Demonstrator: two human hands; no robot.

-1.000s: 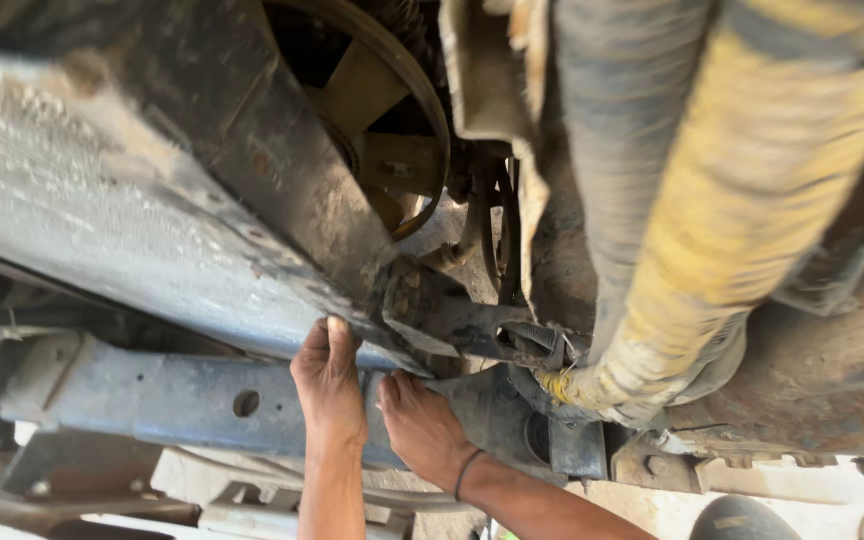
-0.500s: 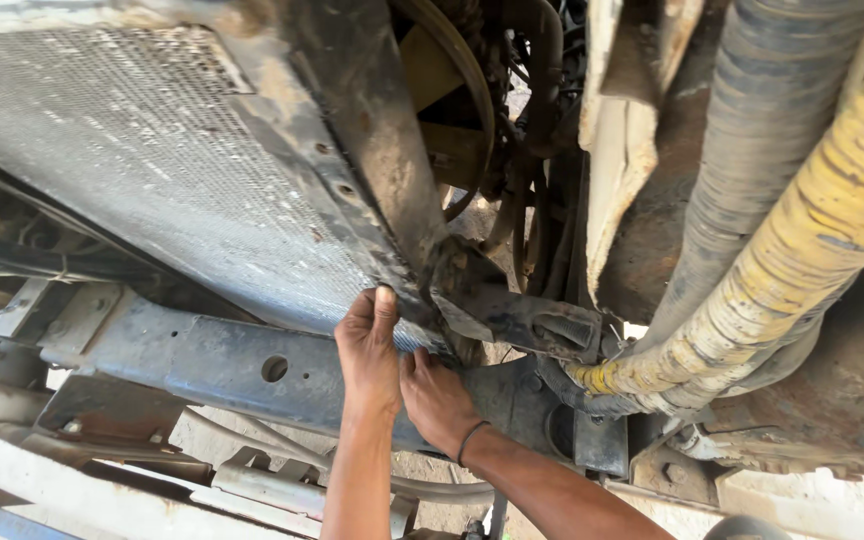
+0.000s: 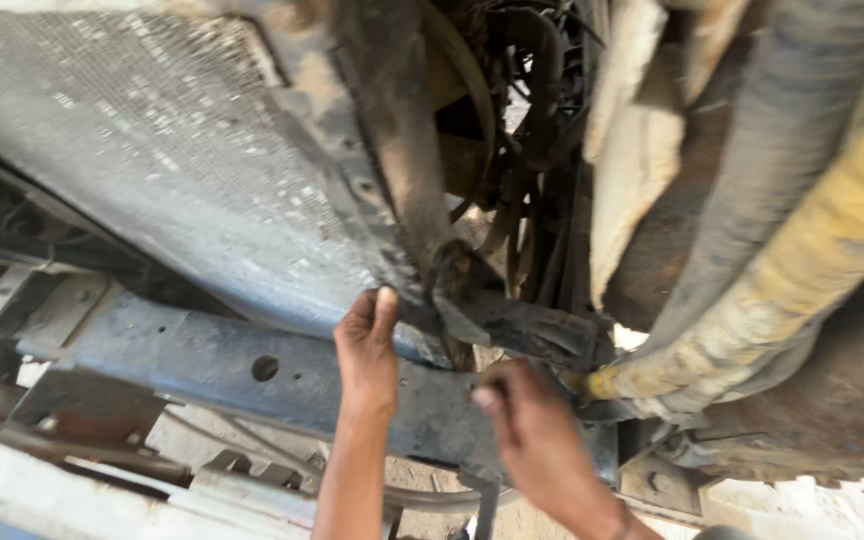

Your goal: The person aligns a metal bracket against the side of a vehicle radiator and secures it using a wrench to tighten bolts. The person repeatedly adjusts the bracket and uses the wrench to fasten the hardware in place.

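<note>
Left hand (image 3: 367, 350) with fingers curled on the radiator (image 3: 152, 160) lower edge, right hand (image 3: 537, 440) blurred, fingers' state unclear, near dark bracket (image 3: 512, 325), above blue crossmember (image 3: 202, 360)

Vehicle repair spot, seen from under a truck: dusty grey finned radiator (image 3: 152, 150), blue-grey steel crossmember with bolt hole (image 3: 242, 365), yellow-wrapped thick hose (image 3: 802, 290), grimy black fan shroud (image 3: 402, 150).
</note>
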